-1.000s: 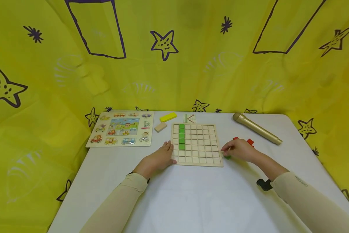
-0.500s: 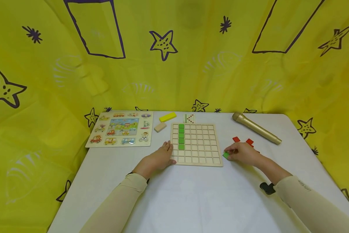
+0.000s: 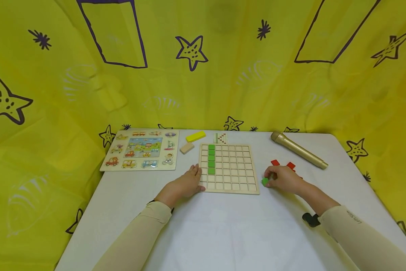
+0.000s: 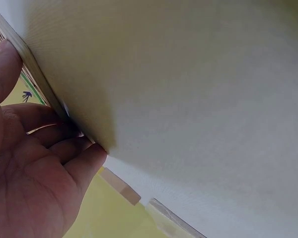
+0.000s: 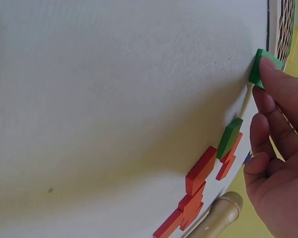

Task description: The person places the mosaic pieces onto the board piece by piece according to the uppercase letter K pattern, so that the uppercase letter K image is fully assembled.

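**Green tile pinched right next to the grid board**

Right hand (image 3: 285, 178) has its fingers (image 5: 283, 87) curled and pinching a small green tile (image 3: 265, 181), which sits tipped up on edge on the white tabletop (image 3: 223, 229), just off the right edge of the wooden grid board (image 3: 228, 168). Behind that hand, further right of the board, there's a scatter of red tiles (image 5: 201, 171) with another green tile (image 5: 230, 138) among them, and a gold microphone (image 3: 298, 149) beyond those.

Left hand (image 3: 184, 185) rests flat against the board's left edge, fingers (image 4: 84, 161) close together and lightly bent along the rim, holding nothing.

On the board itself, a column of green tiles (image 3: 211, 159) fills the second column from the left. Left of the board: a vehicle picture puzzle (image 3: 141, 149), a yellow block (image 3: 195, 136) and a plain wooden block (image 3: 186, 147). A little pattern card (image 3: 220, 138) lies at the board's far edge
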The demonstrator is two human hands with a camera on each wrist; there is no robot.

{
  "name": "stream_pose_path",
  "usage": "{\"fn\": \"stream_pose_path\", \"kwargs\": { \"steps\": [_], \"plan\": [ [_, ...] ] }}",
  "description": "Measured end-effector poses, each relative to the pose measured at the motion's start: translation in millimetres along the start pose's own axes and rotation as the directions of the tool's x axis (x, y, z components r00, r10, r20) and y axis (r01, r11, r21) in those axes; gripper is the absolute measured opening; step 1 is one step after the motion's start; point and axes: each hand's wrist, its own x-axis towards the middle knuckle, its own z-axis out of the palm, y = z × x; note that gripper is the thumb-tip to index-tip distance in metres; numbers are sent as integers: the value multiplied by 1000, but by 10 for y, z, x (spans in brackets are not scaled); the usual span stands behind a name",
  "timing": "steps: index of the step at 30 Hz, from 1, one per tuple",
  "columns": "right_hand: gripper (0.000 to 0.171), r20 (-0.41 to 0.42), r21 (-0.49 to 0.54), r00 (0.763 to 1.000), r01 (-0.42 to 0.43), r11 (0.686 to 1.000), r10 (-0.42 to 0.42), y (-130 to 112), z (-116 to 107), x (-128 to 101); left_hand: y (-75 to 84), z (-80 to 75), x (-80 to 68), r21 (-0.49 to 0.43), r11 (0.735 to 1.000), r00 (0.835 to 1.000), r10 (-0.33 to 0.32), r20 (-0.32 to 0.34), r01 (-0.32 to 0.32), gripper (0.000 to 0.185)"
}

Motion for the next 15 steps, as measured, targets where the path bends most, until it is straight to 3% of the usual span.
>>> {"fn": "stream_pose_path", "kwargs": {
  "steps": [7,15],
  "plan": [
    [10,16,17,1000,-7,1000,6,-6,-67,-7,-5,12,7,4,1000,1000,2,-1,-2,82],
    [14,12,60,1000,-26,998,25,-140,-181,113,-22,24,28,19,1000,1000,-1,2,1,83]
  ]
}}
